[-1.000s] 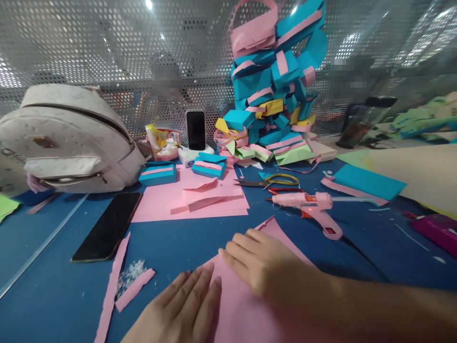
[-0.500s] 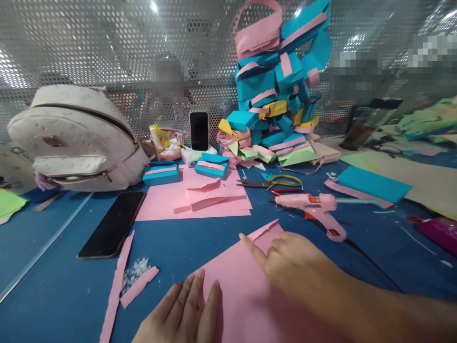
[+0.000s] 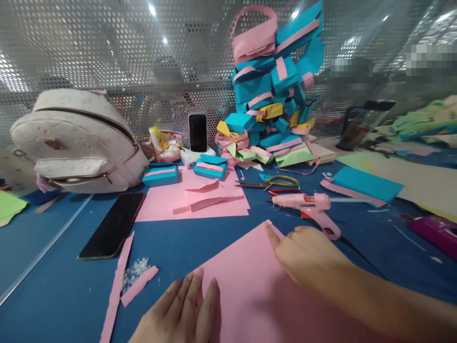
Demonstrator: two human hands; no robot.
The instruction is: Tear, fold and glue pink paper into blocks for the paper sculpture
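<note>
Right hand [image 3: 310, 255] has slid up-right since half a second ago, forefinger now at the far corner of the pink sheet [image 3: 243, 286], other fingers curled, gripping nothing; left hand [image 3: 182, 312] stays flat, fingers together, pinning the near-left edge at bottom centre. Looks like a flattening or creasing pass on the sheet, which lies flat on the blue table [image 3: 53, 286], so the left hand's hold looks like what keeps it square. Glue gun [image 3: 310, 207] sits just beyond the right knuckles, phone [image 3: 112, 224] and pink strips [image 3: 123, 281] left; open table between.

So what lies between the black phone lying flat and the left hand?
In the head view, torn pink strips and white crumbs lie on the blue table between phone and left hand.
</note>
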